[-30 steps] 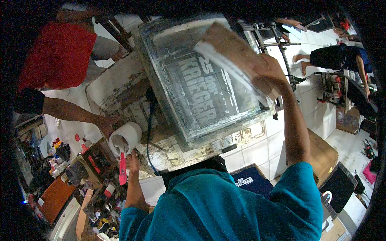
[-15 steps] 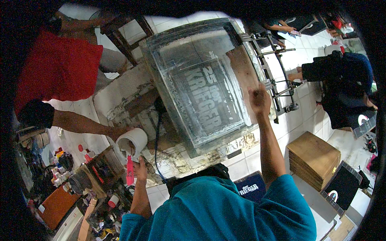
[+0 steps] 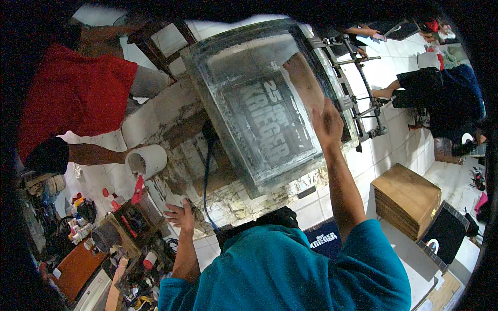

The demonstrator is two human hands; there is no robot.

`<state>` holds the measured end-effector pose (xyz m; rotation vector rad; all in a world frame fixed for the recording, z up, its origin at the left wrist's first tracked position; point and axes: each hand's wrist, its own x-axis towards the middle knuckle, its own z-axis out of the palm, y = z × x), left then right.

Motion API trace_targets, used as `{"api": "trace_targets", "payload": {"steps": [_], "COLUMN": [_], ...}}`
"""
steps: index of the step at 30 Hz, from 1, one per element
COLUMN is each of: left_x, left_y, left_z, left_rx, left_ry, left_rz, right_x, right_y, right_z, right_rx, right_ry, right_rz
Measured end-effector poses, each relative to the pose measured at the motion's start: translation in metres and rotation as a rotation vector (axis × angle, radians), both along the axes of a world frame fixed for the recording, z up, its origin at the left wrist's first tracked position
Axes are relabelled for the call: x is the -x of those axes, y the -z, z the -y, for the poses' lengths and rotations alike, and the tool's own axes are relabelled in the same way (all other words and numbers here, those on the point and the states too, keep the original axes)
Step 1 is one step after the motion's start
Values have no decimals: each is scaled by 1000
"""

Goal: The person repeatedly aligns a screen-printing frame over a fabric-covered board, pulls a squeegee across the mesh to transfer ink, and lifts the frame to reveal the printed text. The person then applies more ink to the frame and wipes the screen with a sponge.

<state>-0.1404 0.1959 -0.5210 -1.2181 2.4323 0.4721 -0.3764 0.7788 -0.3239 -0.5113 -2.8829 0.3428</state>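
A metal-framed printing screen [image 3: 215,116] with pale lettering in its mesh lies tilted on a stained worktable [image 3: 174,132]. My right hand [image 3: 327,122] is over the screen's right side, gripping a wooden squeegee [image 3: 303,83] that rests on the mesh. My left hand [image 3: 181,215] lies with its fingers spread on the table's near edge, holding nothing, beside a black cable [image 3: 205,176] that runs up to the screen.
A person in a red shirt [image 3: 72,98] at the left holds a white bucket [image 3: 146,160] against the table. Jars and bottles fill a shelf [image 3: 124,228] at lower left. A stack of wooden boards [image 3: 407,199] and a metal rack [image 3: 358,88] stand at the right.
My right hand drew the squeegee down the screen toward me, and it now stays near the right side. My left hand stays on the table edge. The view has shifted.
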Motion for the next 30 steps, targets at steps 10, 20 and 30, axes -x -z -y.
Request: {"api": "trace_targets", "payload": {"steps": [10,20,30], "left_x": [10,4,10], "left_y": [-14,2,-26], "left_z": [-9,-3,-9], "left_rx": [-14,113,-5], "left_ry": [10,49,-1], "left_rz": [31,51,-1], "right_x": [19,17,26], "right_y": [33,-60,-35], "right_z": [-66,-153,-123], "right_rx": [133,738,857], "right_ry": [-31,186,79], "right_rz": [-100,-220,-2]}}
